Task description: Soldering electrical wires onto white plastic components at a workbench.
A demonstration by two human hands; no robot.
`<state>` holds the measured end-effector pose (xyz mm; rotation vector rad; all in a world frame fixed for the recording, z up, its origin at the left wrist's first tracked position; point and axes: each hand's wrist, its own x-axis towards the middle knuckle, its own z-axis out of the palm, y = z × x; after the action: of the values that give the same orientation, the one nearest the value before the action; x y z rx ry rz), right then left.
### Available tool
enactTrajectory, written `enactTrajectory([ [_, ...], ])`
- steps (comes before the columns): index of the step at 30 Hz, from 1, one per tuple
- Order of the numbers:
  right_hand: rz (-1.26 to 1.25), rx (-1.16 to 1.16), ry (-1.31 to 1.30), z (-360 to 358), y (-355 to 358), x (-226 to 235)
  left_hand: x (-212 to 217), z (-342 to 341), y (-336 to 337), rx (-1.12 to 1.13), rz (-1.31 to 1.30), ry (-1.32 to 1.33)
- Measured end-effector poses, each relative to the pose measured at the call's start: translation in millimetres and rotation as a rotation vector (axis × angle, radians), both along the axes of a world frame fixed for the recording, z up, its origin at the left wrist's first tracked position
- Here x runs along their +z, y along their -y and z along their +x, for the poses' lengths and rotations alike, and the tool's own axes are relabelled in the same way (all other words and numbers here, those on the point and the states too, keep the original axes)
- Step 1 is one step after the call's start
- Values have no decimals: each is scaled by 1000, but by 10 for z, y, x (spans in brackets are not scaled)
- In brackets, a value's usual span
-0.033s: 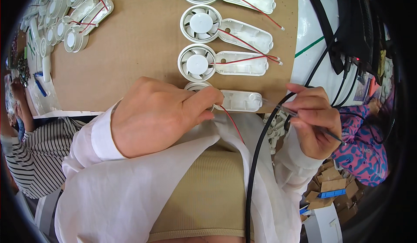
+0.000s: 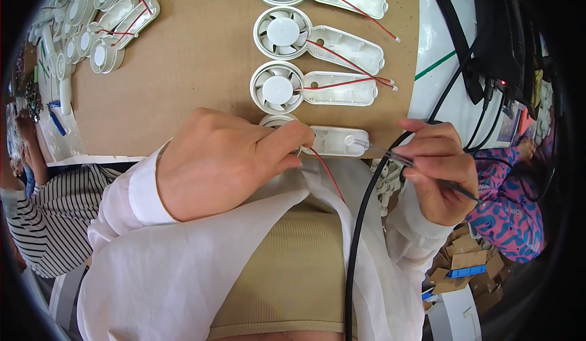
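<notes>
My left hand (image 2: pixel 229 158) clamps the nearest white fan housing (image 2: pixel 332 141) at the bench (image 2: pixel 201 72) edge. Just right of the housing, my right hand (image 2: pixel 436 170) pinches a thin soldering iron (image 2: pixel 421 171), its tip at the housing's end.

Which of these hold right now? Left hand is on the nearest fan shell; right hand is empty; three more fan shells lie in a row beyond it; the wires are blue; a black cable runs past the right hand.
1. The left hand rests on the nearest fan shell. True.
2. The right hand is empty. False: it holds a thin tool, tip at the shell's handle end.
3. Three more fan shells lie beyond. True, the closest one included.
4. The wires are blue. False: the wire is red.
5. A black cable passes the right hand. True.
</notes>
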<state>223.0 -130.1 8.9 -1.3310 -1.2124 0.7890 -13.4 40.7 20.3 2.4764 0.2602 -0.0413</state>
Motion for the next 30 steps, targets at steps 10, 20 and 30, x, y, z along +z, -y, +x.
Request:
enactTrajectory([
  [10,-97,110,114,-191,-134,-26,-3,38,39,86,-45,-22],
  [20,-94,123,169,-209,-168,-38,-12,33,64,74,14,33],
  [30,-90,102,161,-186,-146,-35,49,54,67,10,38,43],
])
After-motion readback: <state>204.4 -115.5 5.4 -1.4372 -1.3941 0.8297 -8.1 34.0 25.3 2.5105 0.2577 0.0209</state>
